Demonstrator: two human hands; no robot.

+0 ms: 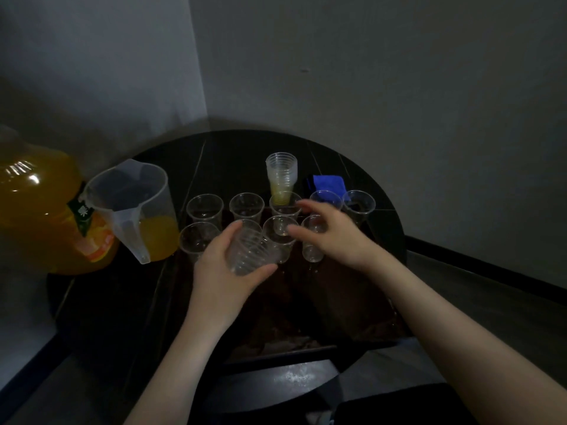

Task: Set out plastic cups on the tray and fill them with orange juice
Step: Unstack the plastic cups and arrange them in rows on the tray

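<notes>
Head view: a nested stack of cups is gripped in the left hand, fingers and thumb curled round its wall, held tilted over the near-left part of the tray. The right hand is held open, fingers spread and nothing gripped, over the empty cups set in two rows at the tray's far end. A second stack is seen behind them, a part-filled jug and juice bottle to the left on the bench. Cups are judged light, thin, easily crushed and tipped; each is best taken at the rim, lightly pinched, and peeled off straight.
</notes>
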